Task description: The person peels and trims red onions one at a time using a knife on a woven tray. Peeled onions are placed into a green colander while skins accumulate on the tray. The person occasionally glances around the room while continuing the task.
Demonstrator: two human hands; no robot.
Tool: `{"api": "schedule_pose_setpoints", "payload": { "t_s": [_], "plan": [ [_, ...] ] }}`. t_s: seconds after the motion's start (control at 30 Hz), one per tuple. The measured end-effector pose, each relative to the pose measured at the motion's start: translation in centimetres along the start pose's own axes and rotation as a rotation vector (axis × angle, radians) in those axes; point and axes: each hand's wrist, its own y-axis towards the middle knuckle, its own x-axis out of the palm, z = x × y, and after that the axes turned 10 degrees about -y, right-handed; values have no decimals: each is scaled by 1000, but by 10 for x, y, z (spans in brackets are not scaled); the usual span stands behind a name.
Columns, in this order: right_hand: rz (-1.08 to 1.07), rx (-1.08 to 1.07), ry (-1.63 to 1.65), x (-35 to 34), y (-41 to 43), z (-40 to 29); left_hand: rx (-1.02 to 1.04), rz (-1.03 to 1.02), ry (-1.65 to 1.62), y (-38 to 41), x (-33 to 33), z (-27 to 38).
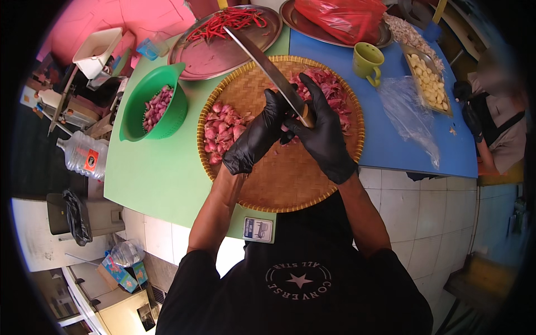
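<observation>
Both of my hands wear black gloves and meet above a round woven bamboo tray (289, 184). My right hand (324, 138) grips a knife (268, 67) by its wooden handle, the long blade slanting up and to the left. Close against it, my left hand (259, 130) holds a small shallot (286, 127), mostly hidden by the fingers. Unpeeled shallots (222, 127) are heaped at the tray's left side. Loose shallot skins (335, 92) lie at its right, partly behind my right hand.
Left stands a green colander (176, 121) with peeled shallots (158, 106). Red chilies (230, 21) lie on a metal tray (205, 65) behind. To the right are a green mug (368, 60), a plastic bag (408, 113) and peeled garlic (429, 81). Another person (498, 121) is at the far right.
</observation>
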Motion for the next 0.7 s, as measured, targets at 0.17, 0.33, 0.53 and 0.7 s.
{"api": "schedule_pose_setpoints", "payload": {
  "t_s": [0.17, 0.33, 0.53, 0.7],
  "plan": [
    [79, 1, 147, -12, 3, 3, 125, 88, 267, -1, 5, -2],
    [24, 14, 155, -15, 3, 0, 236, 218, 107, -8, -6, -12],
    [61, 36, 165, -14, 3, -13, 241, 282, 87, -14, -2, -12],
    [95, 74, 205, -13, 2, -9, 272, 275, -6, -12, -8, -19]
  ]
}}
